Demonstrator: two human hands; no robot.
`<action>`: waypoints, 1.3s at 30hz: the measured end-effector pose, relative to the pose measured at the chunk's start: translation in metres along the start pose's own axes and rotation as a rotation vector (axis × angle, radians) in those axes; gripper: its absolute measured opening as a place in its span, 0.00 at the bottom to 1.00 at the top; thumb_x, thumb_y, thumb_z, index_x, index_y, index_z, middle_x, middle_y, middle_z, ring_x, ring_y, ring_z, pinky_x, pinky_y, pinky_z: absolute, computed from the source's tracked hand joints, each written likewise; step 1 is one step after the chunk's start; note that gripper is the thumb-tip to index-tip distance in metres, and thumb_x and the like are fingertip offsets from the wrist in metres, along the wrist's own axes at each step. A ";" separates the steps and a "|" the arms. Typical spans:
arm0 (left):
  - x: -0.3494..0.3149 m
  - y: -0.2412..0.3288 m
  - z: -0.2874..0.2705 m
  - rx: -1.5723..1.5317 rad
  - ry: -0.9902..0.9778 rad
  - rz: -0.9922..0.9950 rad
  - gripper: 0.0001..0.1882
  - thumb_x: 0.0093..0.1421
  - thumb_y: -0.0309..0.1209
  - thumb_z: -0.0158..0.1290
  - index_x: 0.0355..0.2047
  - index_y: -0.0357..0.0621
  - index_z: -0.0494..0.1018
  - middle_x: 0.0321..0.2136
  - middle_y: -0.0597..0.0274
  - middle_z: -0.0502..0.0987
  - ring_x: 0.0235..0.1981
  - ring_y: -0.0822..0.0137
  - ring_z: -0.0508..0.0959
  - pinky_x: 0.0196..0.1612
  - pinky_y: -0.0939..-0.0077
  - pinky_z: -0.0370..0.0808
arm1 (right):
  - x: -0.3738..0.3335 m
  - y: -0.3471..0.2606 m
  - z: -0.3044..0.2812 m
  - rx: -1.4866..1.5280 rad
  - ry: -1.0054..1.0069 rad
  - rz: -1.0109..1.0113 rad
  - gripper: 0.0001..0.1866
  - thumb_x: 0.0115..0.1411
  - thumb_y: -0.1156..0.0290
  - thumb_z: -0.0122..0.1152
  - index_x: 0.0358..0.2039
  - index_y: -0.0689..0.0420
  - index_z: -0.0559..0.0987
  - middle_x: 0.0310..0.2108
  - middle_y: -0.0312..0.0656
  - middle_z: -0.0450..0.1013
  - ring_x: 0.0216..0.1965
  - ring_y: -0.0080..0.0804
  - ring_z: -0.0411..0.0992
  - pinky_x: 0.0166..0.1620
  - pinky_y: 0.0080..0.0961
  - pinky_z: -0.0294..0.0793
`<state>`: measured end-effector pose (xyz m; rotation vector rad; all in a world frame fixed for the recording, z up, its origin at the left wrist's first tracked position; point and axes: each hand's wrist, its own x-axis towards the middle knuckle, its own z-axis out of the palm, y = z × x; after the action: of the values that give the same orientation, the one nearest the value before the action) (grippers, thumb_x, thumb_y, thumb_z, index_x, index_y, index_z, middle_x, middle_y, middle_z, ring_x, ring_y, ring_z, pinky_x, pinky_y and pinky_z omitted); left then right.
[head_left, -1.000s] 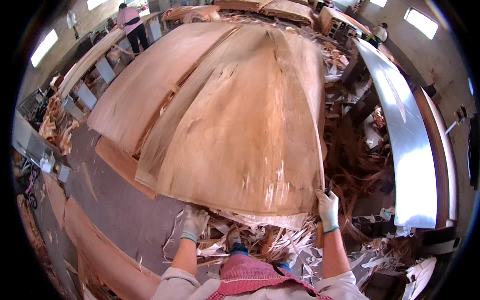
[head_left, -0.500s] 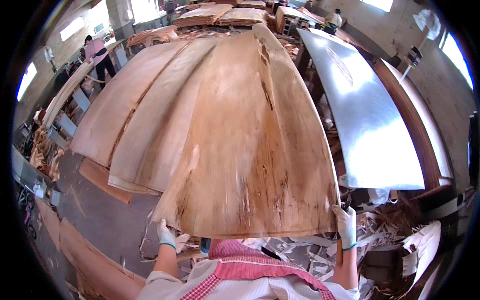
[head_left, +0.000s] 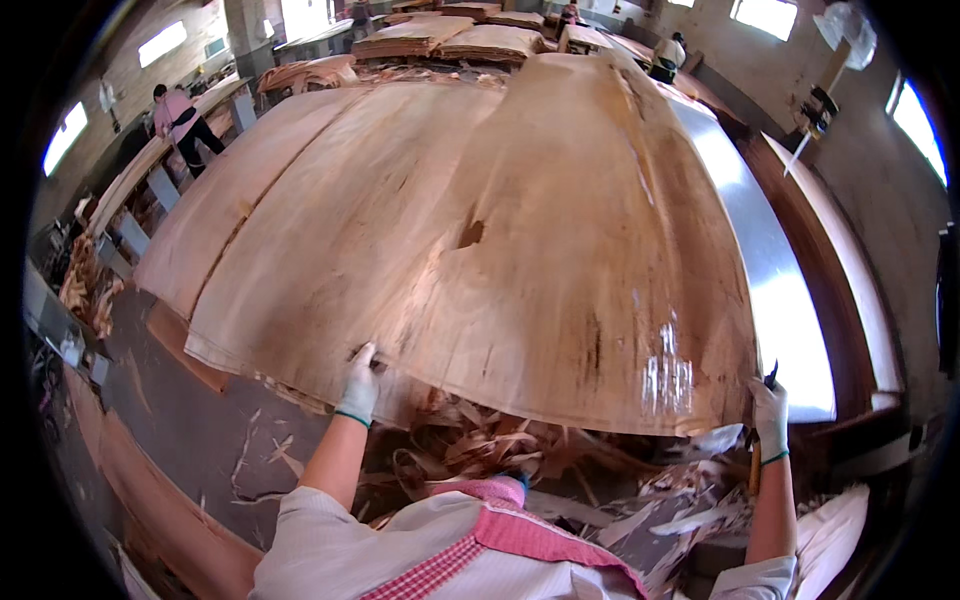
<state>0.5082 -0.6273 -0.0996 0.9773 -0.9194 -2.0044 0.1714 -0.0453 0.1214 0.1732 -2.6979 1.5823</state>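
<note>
A broad, thin wood veneer sheet [head_left: 580, 250] spans the space between my hands, tan with dark streaks and a small hole. My left hand [head_left: 360, 388], in a white glove with a green cuff, is closed at its near left corner. My right hand [head_left: 770, 412], gloved the same way, grips the near right corner. A slim tool [head_left: 755, 468] with a wooden handle and dark tip is also in my right hand. Left of and partly under the held sheet lies a stack of veneer sheets [head_left: 290, 220]. The held sheet overlaps a shiny metal sheet [head_left: 785, 290] on the right.
Veneer scraps [head_left: 500, 440] litter the floor close to my body. Farther right stands a tall stack of boards [head_left: 835, 250], with a fan [head_left: 848, 35] beyond. A person [head_left: 180, 125] works at a long bench at left. More veneer stacks [head_left: 410, 38] lie at the back.
Both hands have moved right and forward with the veneer sheet. It now covers more of the metal sheet, its near edge lies farther from my body, and more floor scraps show.
</note>
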 end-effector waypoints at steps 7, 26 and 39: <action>-0.041 -0.044 0.202 0.014 -0.055 0.004 0.08 0.60 0.34 0.55 0.39 0.47 0.74 0.34 0.68 0.76 0.34 0.73 0.76 0.35 0.75 0.76 | 0.132 0.047 -0.097 -0.193 0.102 -0.123 0.09 0.57 0.72 0.57 0.21 0.60 0.72 0.18 0.27 0.61 0.21 0.17 0.56 0.23 0.22 0.55; -0.235 -0.334 0.410 -0.129 0.054 -0.177 0.07 0.61 0.27 0.53 0.40 0.49 0.71 0.36 0.67 0.74 0.37 0.72 0.75 0.34 0.74 0.78 | 0.348 0.296 -0.326 -0.478 0.094 -0.162 0.09 0.53 0.73 0.54 0.27 0.70 0.74 0.19 0.47 0.70 0.22 0.32 0.67 0.29 0.34 0.69; -0.280 -0.375 0.400 0.093 0.310 -0.120 0.07 0.60 0.28 0.55 0.39 0.45 0.72 0.32 0.66 0.74 0.30 0.70 0.73 0.32 0.73 0.77 | 0.294 0.407 -0.311 -0.692 0.130 -0.011 0.10 0.50 0.65 0.61 0.31 0.58 0.78 0.28 0.52 0.76 0.33 0.54 0.75 0.38 0.45 0.72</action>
<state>0.1935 -0.0992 -0.1315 1.3789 -0.8041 -1.8489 -0.1766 0.3961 -0.0618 0.0688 -2.9273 0.5560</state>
